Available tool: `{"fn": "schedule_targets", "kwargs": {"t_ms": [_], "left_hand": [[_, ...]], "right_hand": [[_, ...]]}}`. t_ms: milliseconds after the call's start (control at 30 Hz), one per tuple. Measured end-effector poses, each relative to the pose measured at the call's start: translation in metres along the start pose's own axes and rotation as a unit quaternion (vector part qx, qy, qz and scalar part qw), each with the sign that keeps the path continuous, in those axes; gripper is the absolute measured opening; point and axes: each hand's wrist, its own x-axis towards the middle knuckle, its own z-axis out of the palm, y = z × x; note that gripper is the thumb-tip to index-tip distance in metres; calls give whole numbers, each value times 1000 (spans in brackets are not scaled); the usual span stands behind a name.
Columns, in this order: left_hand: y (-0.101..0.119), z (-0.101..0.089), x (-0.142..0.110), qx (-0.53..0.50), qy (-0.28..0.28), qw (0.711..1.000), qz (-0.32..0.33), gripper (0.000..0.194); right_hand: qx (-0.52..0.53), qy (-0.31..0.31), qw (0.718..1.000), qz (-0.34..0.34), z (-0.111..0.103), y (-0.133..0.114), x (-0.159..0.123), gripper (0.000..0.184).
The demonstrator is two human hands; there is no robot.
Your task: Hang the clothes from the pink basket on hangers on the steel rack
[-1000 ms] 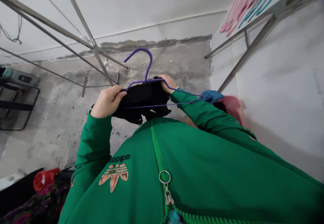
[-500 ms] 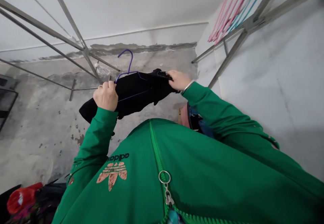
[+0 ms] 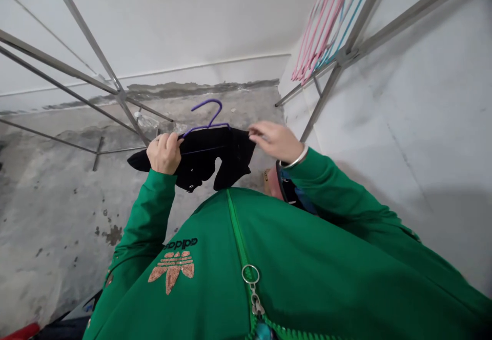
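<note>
I count two hands on the head feed, one purple wire hanger [image 3: 205, 114], and one black garment [image 3: 200, 158] on it. The hanger's hook stands clear above the garment's top edge, and its thin lower bar shows across the black fabric. The garment lies roughly level in front of the chest, with a sleeve-like end out to the left and ragged folds hanging below.

The left hand [image 3: 164, 153] is closed, clamped over the garment and the hanger's left shoulder together. The right hand [image 3: 274, 141] is open, fingers extended and close together, and its fingertips [image 3: 251, 131] sit at the garment's upper right corner. I cannot tell whether they touch. The hands are well apart, with the garment between them. One pale bracelet [image 3: 295, 158] circles the right wrist, and both arms are in green track jacket sleeves [image 3: 326, 186].

Below the right arm is one pink basket [image 3: 273, 183], mostly hidden, with blue and dark cloth [image 3: 295, 196] in it. At upper right, a bunch of pink and blue hangers [image 3: 325, 27] hangs from a metal drying rack [image 3: 123, 91]; they overlap too much to count. Beyond lies a stained concrete floor [image 3: 57, 227].
</note>
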Motion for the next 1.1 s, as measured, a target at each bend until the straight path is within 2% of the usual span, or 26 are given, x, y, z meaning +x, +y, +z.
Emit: {"fn": "schedule_targets", "kwargs": {"t_ms": [33, 67, 167, 233, 300, 367, 467, 533, 633, 733, 833, 967, 1033, 1100], "left_hand": [[0, -1, 2, -10, 3, 1000, 7, 36], [1, -2, 3, -18, 5, 1000, 15, 36], [5, -6, 11, -34, 4, 999, 33, 35], [6, -8, 16, -47, -7, 998, 40, 35], [1, -9, 22, -72, -31, 996, 38, 32], [-12, -8, 26, -107, -72, 991, 37, 32], [-42, -1, 30, -150, -152, 976, 31, 45], [-61, 4, 28, -162, -195, 967, 14, 45], [-76, 11, 24, -176, -217, 960, -12, 38], [-74, 12, 22, -178, -177, 968, -22, 31], [-66, 8, 25, -152, -99, 983, -25, 26], [-61, 4, 29, -108, -25, 993, -46, 19], [-60, 2, 28, -101, -1, 993, -54, 17], [-60, 1, 24, -99, 25, 993, -60, 14]], "right_hand": [[23, 31, 999, -15, -9, 9, 7, 34], [50, 30, 998, -34, -13, 18, 13, 37], [155, -79, 982, -76, -7, 32, 28, 41], [210, -111, 969, -68, 7, 33, 30, 42], [223, -69, 971, -43, 17, 28, 26, 41], [198, 2, 980, -19, 21, 20, 20, 36], [143, 78, 987, -5, 14, 12, 10, 29], [125, 111, 986, -8, 9, 10, 4, 27], [114, 142, 983, -16, 3, 12, -2, 25], [91, 169, 981, -12, 0, 15, -4, 23], [80, 193, 978, -9, 1, 17, -4, 22], [117, 179, 977, 2, 2, 23, -2, 25], [164, 135, 977, 20, -3, 28, -2, 26], [239, 31, 969, 47, -12, 33, -6, 29]]}}
